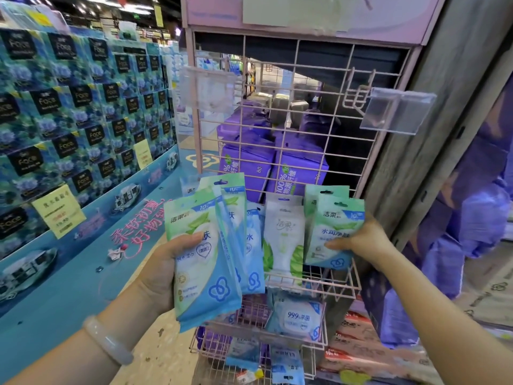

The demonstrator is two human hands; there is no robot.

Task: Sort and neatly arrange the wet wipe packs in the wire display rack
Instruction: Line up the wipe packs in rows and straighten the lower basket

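Left hand (163,270) fingers gripping a fanned stack of wipe packs (205,262) left of the pink wire rack (277,140); right hand (361,240) fingers pinching two green-blue packs (333,229) over the rack's basket (327,284).

Wire rack (298,112) at centre and upper right. Fanned packs (206,251) in left hand (163,276), lower centre, before the rack. To their right, one pack (282,237) in the rack basket (337,287); further right, packs (331,232) in right hand (361,240). Stacked boxes (69,115) at left.

A shop: stacked tissue packs (83,107) with yellow price tags (58,211), beside a pink wire display rack (291,120).
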